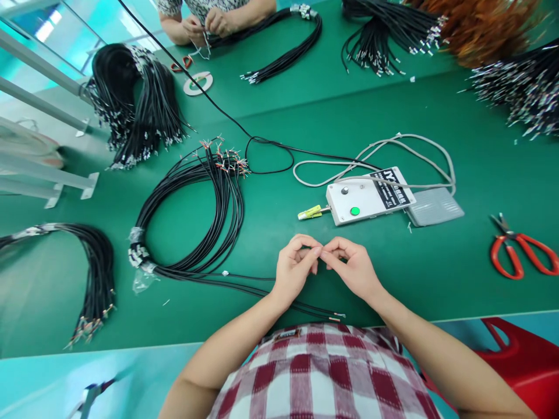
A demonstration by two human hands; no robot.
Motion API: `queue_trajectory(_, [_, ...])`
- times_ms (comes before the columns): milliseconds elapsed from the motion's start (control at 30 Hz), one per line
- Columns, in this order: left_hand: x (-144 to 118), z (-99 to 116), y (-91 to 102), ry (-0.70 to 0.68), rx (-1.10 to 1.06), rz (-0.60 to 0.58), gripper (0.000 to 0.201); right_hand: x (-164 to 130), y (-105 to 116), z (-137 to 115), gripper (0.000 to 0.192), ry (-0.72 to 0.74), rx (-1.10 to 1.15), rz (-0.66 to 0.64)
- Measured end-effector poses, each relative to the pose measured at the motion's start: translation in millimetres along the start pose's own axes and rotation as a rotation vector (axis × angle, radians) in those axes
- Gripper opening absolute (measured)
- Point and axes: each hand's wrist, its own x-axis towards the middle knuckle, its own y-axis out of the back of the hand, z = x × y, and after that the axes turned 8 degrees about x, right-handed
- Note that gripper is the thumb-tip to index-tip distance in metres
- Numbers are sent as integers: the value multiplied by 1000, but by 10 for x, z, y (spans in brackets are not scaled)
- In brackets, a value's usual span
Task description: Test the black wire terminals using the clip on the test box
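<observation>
My left hand (297, 265) and my right hand (351, 267) meet above the green table, thumbs and fingertips pinched together. A thin black cable (251, 277) runs from the coiled bundle into my left hand, and its end is hidden by my fingers. What my right fingertips pinch is too small to make out. The coiled bundle of black cables (151, 195) lies to the left, with stripped red, white and orange wire ends at its top. Below my hands, more loose cable ends (334, 317) lie near the table edge. Just beyond my fingers stands a white control box (345, 203) with a green button and a yellow tip.
A grey pedal (434, 206) touches the box. Red-handled pliers (509, 238) lie at right. Cable bundles (144, 105) sit at far left, and another (96, 262) nearer. Opposite, a co-worker's hands (209, 24) handle cables beside a tape roll (198, 84). A red chair (519, 361) stands at lower right.
</observation>
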Motion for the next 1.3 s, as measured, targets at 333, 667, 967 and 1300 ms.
queue_trajectory(333, [-75, -91, 100, -279, 592, 78, 18, 20, 91, -46, 13, 222, -435, -59])
queue_trajectory(667, [54, -83, 220, -202, 518, 17, 18, 116, 128, -151, 19, 663, -1155, -123])
queue_trajectory(967, [289, -27, 441, -147, 380, 115, 18, 531, 90, -389, 16, 799, -1382, -85])
queue_trajectory(1300, [541, -4, 503, -122, 340, 170, 17, 862, 78, -346, 20, 794, -1591, -160])
